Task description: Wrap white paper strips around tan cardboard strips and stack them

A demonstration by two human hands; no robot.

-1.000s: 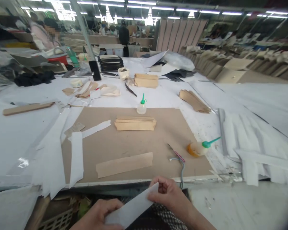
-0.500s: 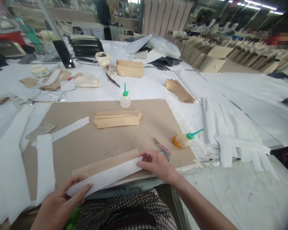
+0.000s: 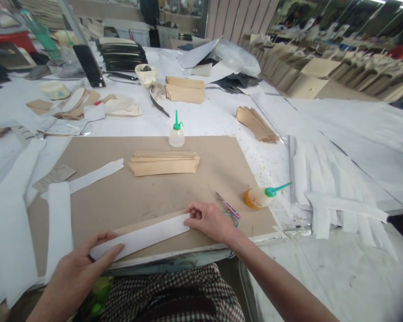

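- Head camera view: a long white strip (image 3: 151, 237) stretches between two bare hands at the near edge of a work table, its right end a little farther from the wearer than its left.
- Left hand (image 3: 83, 264): grasping the strip's left end, thumb laid flat on top.
- Right hand (image 3: 208, 221): pinching the strip's right end between thumb and curled fingers.
- Directly behind the white strip, a tan strip (image 3: 143, 226) shows as a narrow band along its far edge. The white one covers the rest — whether the two touch, I cannot tell.
- Beneath both is a flat brown board (image 3: 147, 197) laid on the table's white covering.
- Near the right hand lie a pink pointed tool (image 3: 231, 209) and a loop of blue-grey cord (image 3: 235, 220).
- Farther back on the board, a stack of tan strips (image 3: 164, 166) lies crosswise; just behind it stands an upright squeeze bottle (image 3: 177, 137) with a green spout.
- At the board's right edge, an amber-bottomed bottle (image 3: 260, 197) lies on its side, green spout pointing right.
- White pieces flank the board: a broad strip (image 3: 59, 228) on the left, an overlapping pile (image 3: 325, 179) on the right.
- Toward the back are a fan of tan pieces (image 3: 257, 125), a dark phone (image 3: 89, 65) propped against a pole, and a stack of black pieces (image 3: 122, 53).
- Below the table edge, checked cloth (image 3: 201, 290) covers the wearer's lap.
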